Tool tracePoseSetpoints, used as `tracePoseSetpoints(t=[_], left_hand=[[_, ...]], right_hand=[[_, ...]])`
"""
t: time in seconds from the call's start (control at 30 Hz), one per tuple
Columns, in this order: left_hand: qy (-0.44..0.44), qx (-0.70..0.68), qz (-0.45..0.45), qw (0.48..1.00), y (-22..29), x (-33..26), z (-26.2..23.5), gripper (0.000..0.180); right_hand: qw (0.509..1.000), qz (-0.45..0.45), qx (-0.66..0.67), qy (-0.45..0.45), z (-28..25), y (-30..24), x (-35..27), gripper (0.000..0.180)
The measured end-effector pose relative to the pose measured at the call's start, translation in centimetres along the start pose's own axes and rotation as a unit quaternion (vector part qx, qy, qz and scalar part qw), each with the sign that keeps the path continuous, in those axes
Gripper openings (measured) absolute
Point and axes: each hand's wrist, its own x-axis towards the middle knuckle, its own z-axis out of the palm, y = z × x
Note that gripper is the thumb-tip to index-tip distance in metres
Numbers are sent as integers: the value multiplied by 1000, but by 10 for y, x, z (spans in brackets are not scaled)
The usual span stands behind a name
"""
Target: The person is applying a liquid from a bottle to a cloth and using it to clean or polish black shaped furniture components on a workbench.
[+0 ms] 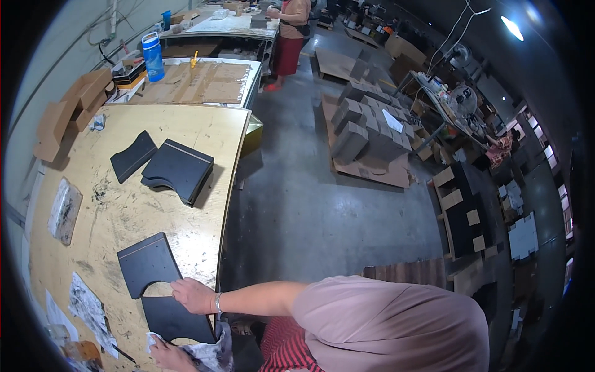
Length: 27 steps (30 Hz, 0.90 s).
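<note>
Two black panels with curved cut-outs lie on the worn yellow tabletop (pixel 186 232): a farther black panel (pixel 147 260) and a nearer black panel (pixel 173 319). My right hand (pixel 194 296), with a bracelet at the wrist, grips the nearer panel by its far edge, beside the other panel's cut-out. My left hand (pixel 168 356) is at the nearer panel's lower left corner, fingers closed on a white cloth. Close beside that hand, a grey-stained rag (pixel 214 354) hangs over the table edge; whether it is one piece with the cloth I cannot tell.
Farther up stand a stack of black panels (pixel 178 167) and a single black piece (pixel 133 156). A smudged white block (pixel 64 211) and a stained paper sheet (pixel 88 302) lie left. Beyond are a blue bottle (pixel 152 57), cardboard (pixel 198 84) and another person (pixel 292 31).
</note>
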Motion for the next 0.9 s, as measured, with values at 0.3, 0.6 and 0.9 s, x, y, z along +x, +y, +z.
tracePoseSetpoints(t=[0.3, 0.6, 0.9], left_hand=[[38, -28, 138, 989, 14, -2, 36, 39], [22, -88, 244, 966, 70, -48, 2, 30], [59, -56, 267, 960, 80, -35, -11, 48]], right_hand=[[1000, -6, -12, 17, -2, 5, 0, 9], [1000, 8, 12, -2, 0, 1, 3, 9], [1000, -19, 7, 18, 7, 5, -1, 14]])
